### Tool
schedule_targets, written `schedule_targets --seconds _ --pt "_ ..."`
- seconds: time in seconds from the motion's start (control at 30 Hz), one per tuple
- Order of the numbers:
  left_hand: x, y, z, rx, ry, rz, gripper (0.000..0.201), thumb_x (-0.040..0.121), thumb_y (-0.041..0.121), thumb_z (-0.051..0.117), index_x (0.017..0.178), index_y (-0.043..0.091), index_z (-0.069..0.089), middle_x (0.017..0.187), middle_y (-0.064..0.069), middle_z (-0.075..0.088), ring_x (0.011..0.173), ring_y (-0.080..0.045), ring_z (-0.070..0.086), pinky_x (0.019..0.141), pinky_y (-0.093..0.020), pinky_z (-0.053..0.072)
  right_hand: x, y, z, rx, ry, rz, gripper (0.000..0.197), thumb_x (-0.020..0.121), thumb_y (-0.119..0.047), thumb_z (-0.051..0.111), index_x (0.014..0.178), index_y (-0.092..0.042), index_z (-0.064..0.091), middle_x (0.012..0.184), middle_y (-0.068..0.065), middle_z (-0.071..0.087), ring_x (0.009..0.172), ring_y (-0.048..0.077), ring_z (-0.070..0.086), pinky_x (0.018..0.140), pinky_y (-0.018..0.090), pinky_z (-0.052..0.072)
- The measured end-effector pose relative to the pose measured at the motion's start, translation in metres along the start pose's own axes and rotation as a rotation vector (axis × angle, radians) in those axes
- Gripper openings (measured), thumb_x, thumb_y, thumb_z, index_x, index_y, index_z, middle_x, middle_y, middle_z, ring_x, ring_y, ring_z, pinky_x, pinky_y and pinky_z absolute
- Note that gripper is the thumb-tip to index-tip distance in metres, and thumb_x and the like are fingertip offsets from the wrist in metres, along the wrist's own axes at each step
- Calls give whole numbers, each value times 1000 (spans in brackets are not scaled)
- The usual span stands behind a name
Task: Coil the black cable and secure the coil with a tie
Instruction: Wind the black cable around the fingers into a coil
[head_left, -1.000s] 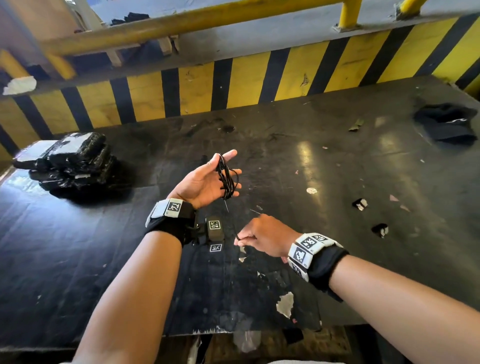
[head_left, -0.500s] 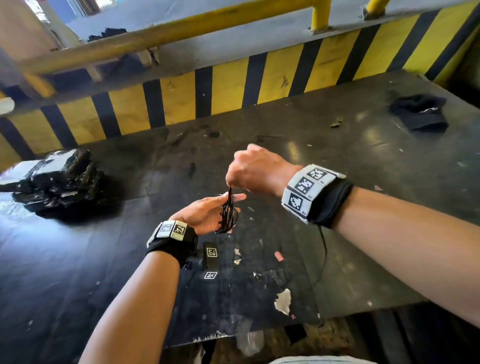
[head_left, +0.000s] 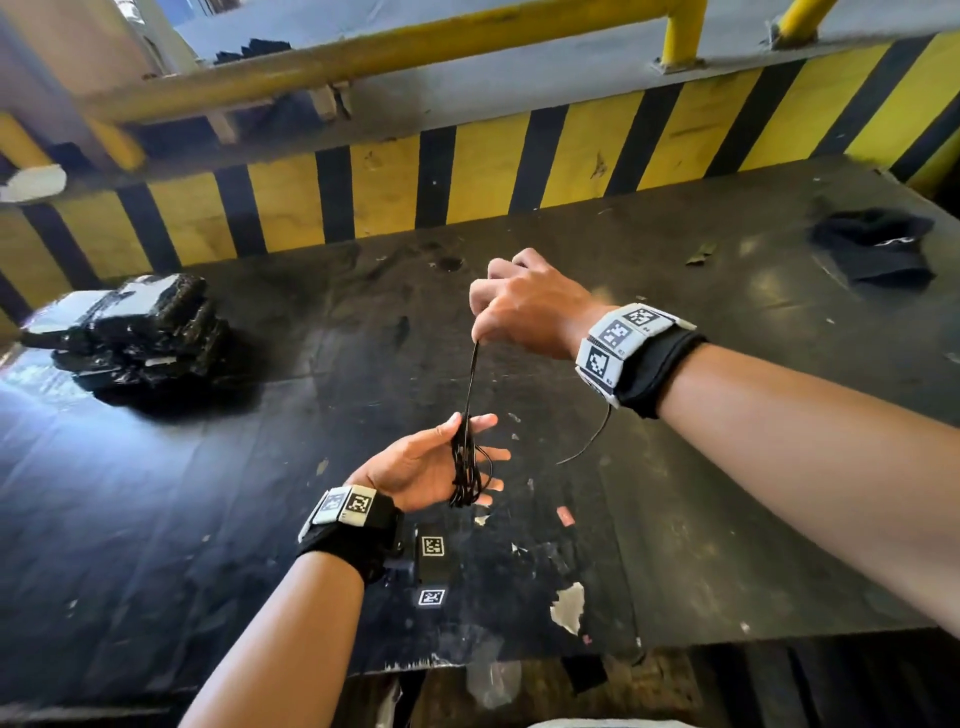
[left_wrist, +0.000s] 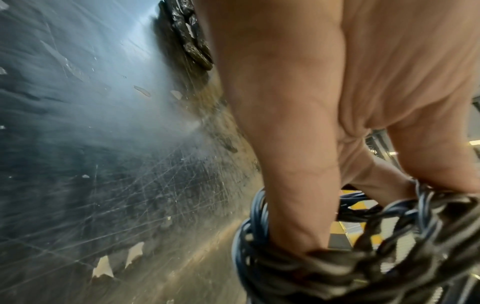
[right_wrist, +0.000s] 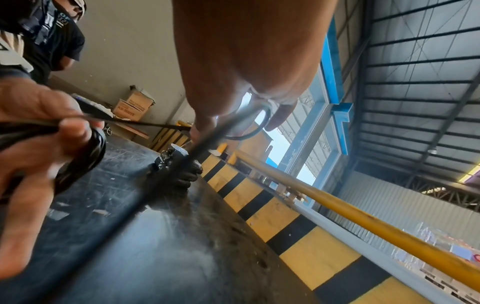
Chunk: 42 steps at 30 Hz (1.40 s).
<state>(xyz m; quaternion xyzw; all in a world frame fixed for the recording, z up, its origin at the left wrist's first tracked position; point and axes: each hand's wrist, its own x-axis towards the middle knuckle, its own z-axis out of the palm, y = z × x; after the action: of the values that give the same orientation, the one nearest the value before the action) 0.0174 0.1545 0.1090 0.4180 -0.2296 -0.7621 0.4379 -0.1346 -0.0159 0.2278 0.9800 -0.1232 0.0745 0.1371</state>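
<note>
Table top (head_left: 675, 467): dark, glossy, scratched, coating flaked off in patches. Black cable (head_left: 467, 467): smooth, slight sheen. Railing (head_left: 363, 57): yellow paint, chipped. Wrapped bundles (head_left: 140, 327): shiny black plastic film.

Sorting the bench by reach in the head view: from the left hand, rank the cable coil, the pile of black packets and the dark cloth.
1. cable coil, wrapped around the left hand
2. pile of black packets, far left
3. dark cloth, far right corner
</note>
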Motion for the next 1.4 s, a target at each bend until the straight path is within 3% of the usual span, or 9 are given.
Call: schedule_targets --seconds 0.3,0.4,0.5,0.6,0.73,0.97,1.07,1.27,1.4 --pt "-23 8 22 23 -121 14 40 89 40 74 121 16 74 160 -40 20 134 -54 31 114 -79 9 -20 -29 71 464 -2 201 16 91 -22 70 104 -26 80 104 -3 78 100 25 69 87 40 51" --pt "-27 9 29 -2 -226 38 35 95 39 66 122 16 72 160 -42 12 142 -65 15 113 -78 9 -34 -41 103 788 -42 325 16 86 -15 76 98 -22 82 95 -4 81 85 13 74 83 33 57" --pt "-26 13 35 -24 -319 106 34 98 41 60 122 18 71 160 -44 3 141 -71 6 113 -79 6 -53 -61 120 980 -71 381 19 87 -13 75 84 -31 82 83 -2 80 63 -12 61 72 23 48" --pt "-18 23 37 3 -354 236 33 98 41 61 121 20 71 161 -43 5 143 -69 -1 114 -79 -3 -69 -93 127 1098 -69 347 11 91 -25 73 97 -30 81 82 -7 78 68 -10 62 75 26 47" --pt "-4 43 36 72 -286 323 35 95 46 63 123 26 70 162 -39 8 143 -67 10 115 -71 17 -78 -122 133 1118 -188 328 11 88 -20 75 91 -13 83 80 -20 73 75 -14 65 75 12 48" --pt "11 48 -1 -7 30 284 55 76 55 81 126 32 72 145 -28 45 111 -42 56 96 -56 50 -78 -124 126 915 -303 233 27 95 -35 62 89 -14 78 87 2 78 78 18 69 78 40 54" --pt "18 44 -13 27 98 233 58 73 57 82 125 33 73 134 -20 51 102 -37 59 90 -50 52 -75 -127 113 842 -325 190 27 99 -32 56 91 -15 76 90 1 77 82 21 68 78 40 55" --pt "21 23 -42 144 232 97 41 97 42 56 129 21 72 103 -11 50 87 -23 55 79 -37 43 -72 -115 85 461 -243 116 25 101 -24 51 104 -18 76 105 2 73 104 26 65 92 43 48" --pt "22 2 -46 197 232 23 39 104 34 51 131 12 69 111 -16 64 98 -24 63 93 -40 49 -60 -103 71 219 -209 50 19 92 -7 57 85 -13 74 95 3 71 90 29 63 77 42 43"
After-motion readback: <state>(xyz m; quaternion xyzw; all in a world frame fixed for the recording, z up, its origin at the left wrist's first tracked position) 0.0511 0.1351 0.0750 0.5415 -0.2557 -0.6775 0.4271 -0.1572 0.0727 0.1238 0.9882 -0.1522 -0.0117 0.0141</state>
